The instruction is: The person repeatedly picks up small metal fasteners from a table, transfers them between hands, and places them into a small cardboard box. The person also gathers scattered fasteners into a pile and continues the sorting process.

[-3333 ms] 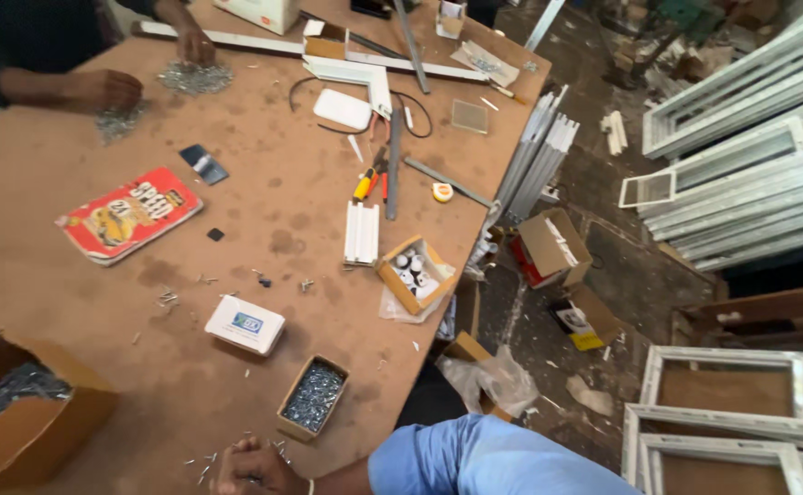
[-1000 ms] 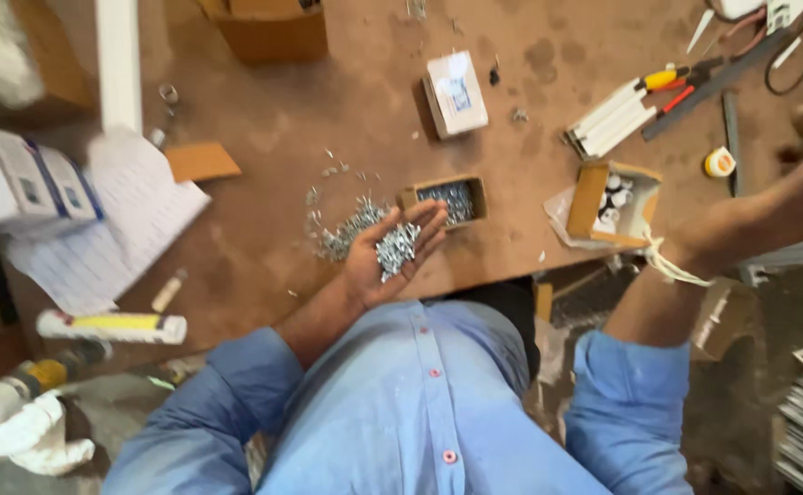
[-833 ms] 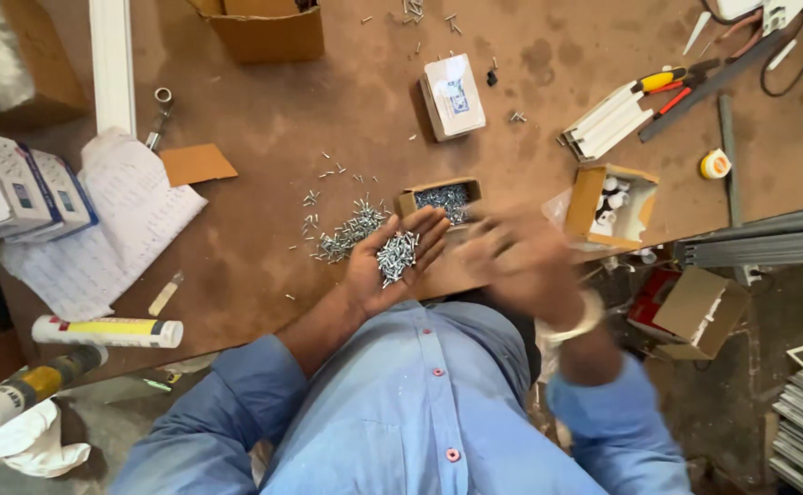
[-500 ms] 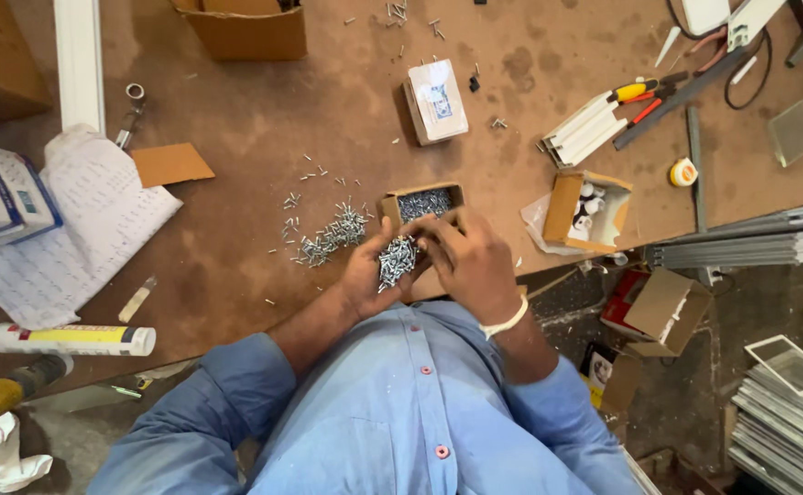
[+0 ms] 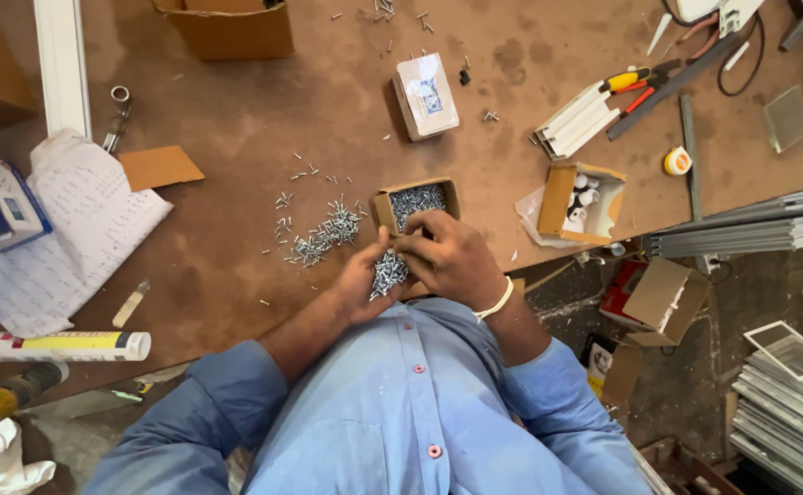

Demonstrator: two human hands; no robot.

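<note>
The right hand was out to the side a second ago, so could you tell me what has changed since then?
The right hand came in from the right and now rests its fingers on the heap of screws in the cupped left hand. The left palm stayed up with its load; the small screw box and the loose screws stayed on the table.

Left hand (image 5: 365,286) cupped palm-up at the chest, fingers slightly curled, right hand (image 5: 452,261) bent over it palm-down, fingertips meeting the left palm, both forearms bare, blue sleeves rolled to the elbows, pale band at right wrist.
</note>
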